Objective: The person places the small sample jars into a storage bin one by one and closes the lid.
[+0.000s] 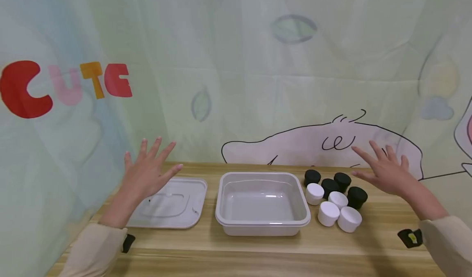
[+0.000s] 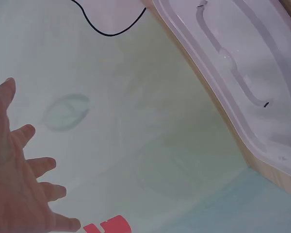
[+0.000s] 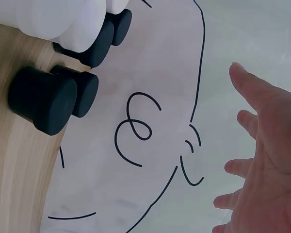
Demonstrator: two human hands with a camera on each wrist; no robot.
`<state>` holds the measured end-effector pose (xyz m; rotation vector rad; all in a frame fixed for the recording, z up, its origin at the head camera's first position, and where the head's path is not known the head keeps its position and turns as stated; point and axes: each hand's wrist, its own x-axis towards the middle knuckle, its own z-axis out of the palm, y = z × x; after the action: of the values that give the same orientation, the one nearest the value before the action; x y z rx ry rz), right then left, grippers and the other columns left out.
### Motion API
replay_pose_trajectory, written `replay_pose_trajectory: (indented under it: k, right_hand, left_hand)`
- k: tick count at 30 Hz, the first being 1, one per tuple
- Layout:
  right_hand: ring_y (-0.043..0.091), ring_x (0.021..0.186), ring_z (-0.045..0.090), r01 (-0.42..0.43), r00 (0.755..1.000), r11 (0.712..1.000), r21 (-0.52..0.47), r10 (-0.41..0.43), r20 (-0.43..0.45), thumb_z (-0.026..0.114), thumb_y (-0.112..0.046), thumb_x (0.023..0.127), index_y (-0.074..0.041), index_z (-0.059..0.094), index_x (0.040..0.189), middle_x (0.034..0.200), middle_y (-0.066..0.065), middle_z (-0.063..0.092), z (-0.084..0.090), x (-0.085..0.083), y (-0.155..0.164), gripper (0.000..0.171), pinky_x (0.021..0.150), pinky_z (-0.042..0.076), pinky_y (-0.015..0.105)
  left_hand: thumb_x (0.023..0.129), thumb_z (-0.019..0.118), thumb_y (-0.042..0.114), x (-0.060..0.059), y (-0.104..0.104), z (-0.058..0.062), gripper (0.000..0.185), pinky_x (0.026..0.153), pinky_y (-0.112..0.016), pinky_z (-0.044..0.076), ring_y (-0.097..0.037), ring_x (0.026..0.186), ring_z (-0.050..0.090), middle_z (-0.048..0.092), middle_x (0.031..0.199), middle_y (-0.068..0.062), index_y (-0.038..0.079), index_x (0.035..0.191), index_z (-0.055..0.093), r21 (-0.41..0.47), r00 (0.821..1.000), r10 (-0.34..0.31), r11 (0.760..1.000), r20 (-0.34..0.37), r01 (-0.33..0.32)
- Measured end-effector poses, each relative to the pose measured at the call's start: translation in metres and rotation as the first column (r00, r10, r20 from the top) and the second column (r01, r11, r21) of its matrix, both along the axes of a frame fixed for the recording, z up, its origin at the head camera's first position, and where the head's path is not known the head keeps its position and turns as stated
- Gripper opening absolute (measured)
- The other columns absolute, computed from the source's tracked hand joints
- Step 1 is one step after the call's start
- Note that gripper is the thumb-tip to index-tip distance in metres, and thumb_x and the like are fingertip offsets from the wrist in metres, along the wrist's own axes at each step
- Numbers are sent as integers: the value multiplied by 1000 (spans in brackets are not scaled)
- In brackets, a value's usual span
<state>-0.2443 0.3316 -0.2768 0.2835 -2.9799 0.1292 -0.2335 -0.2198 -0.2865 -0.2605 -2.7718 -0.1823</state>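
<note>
1. Above the bench point(image 1: 258, 248), both hands are raised with fingers spread and straight, grasping nothing.
2. The left hand point(image 1: 147, 174) hovers over the far left part of a flat, pale lid point(image 1: 173, 205) that lies on the bench; the left wrist view shows the same hand point(image 2: 19, 184) with fingers fanned out in front of the curtain and clear of the lid point(image 2: 247, 73), which lies flat with a moulded handle outline on its face.
3. The right hand point(image 1: 387, 170) is held up just to the right of a cluster of small jars, palm down, touching none of them; in the right wrist view the hand point(image 3: 262, 184) is open, well apart from the black jars point(image 3: 43, 99).
4. The cluster holds four black jars point(image 1: 357, 196) toward the back and right, and four white jars point(image 1: 328, 213) toward the front, standing close together, some touching.
5. Just left of the jars, between them and the lid, stands an open pale grey tub point(image 1: 221, 211), rectangular with rounded corners.
6. Both forearms wear light beige sleeves point(image 1: 446, 236), and a dark strap shows at each wrist.
7. Behind the bench hangs a pale green curtain point(image 1: 236, 64) printed with the word "CUTE", leaf shapes and a line-drawn cartoon figure.
</note>
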Motion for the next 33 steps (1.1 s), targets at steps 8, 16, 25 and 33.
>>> replay_pose_trajectory:
  k: [8,16,25,33]
  right_hand:
    - [64,120,7,-51,998,996,-72,49,-33,52,-53,86,-15,17,146,141,37,10,-12,8,9,79,89,5,76]
    - [59,117,24,-129,990,975,-180,118,-71,56,-39,89,-10,16,146,137,37,22,-27,22,16,75,85,22,73]
    - [58,113,30,-203,979,884,-422,180,-93,59,-20,89,-2,15,144,137,35,24,-41,35,20,73,81,30,70]
    - [60,107,37,-158,986,858,-488,162,-33,59,-15,89,3,16,142,129,39,29,-58,41,26,70,79,40,62]
  left_hand:
    - [88,45,55,-3,12,-9,69,91,-74,13,-51,130,13,22,146,-23,18,144,26,50,998,-67,996,-21,68]
    - [89,54,42,-2,32,-28,69,96,-67,19,-48,130,20,27,142,-27,10,143,27,262,978,-206,942,-43,210]
    - [89,55,40,-1,53,-50,70,100,-59,25,-38,132,25,27,145,-17,9,144,23,508,954,-300,820,-10,263]
    - [89,58,34,-2,67,-65,69,97,-59,31,-40,127,33,31,143,-19,9,143,24,639,939,-343,727,22,251]
